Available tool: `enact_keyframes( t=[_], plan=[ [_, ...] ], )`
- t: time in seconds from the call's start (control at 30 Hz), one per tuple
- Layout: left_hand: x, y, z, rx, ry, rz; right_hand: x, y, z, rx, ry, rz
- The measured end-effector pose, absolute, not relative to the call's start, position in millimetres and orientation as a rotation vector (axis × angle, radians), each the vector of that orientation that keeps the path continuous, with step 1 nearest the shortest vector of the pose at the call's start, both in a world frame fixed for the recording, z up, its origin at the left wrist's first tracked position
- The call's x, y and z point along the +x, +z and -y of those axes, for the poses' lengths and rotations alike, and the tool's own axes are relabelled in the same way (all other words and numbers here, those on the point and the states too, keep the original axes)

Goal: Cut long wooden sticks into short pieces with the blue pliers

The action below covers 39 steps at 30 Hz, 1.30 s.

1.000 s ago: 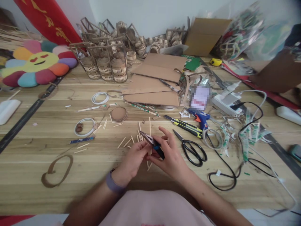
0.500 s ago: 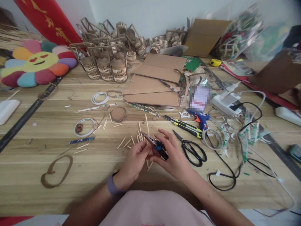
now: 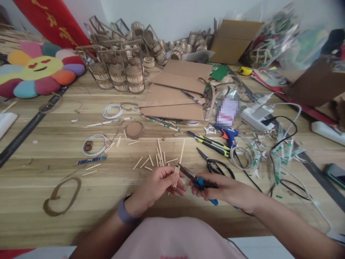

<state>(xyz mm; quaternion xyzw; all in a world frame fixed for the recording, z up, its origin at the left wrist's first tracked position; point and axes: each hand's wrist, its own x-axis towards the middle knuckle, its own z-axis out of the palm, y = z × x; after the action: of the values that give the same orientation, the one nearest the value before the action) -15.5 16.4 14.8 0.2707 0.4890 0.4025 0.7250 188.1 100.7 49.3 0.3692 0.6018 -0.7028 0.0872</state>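
Note:
My left hand [image 3: 159, 183] pinches a small bunch of short wooden sticks [image 3: 176, 177] between thumb and fingers, the other fingers curled below. In my right hand [image 3: 226, 190] is a pair of pliers [image 3: 199, 182] with blue and black handles, its jaws pointing up and left. The jaw tips reach beside the top of the bunch; whether they touch it I cannot tell. A longer stick [image 3: 182, 151] rises behind the tips, its lower end hidden. More cut sticks [image 3: 151, 160] lie scattered on the table just beyond my left hand.
Black-handled scissors [image 3: 212, 163], a yellow-black cutter [image 3: 210, 142] and a blue glue gun [image 3: 229, 135] lie to the right, among cables and tape scraps. A round brown disc [image 3: 134, 130] and white rings [image 3: 94, 145] lie left. Cardboard [image 3: 175, 97] and small wooden buckets [image 3: 118, 77] stand farther back.
My right hand has moved right and turned, bringing the pliers away from above my left hand to its right side. The sticks in my left hand now show clearly.

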Motion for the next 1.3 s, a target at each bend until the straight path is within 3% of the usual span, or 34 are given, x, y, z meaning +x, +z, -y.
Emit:
enact_keyframes(
  t=[0.93, 1.3],
  plan=[
    [-15.4, 5.5, -13.7, 0.618, 0.8, -0.955, 169.4, 47.9, -104.6, 0.93, -2.133, -1.825],
    [-14.4, 6.2, -13.7, 0.626, 0.791, -0.994, 167.1, 44.8, -99.7, 0.954, -1.706, -2.228]
  ],
)
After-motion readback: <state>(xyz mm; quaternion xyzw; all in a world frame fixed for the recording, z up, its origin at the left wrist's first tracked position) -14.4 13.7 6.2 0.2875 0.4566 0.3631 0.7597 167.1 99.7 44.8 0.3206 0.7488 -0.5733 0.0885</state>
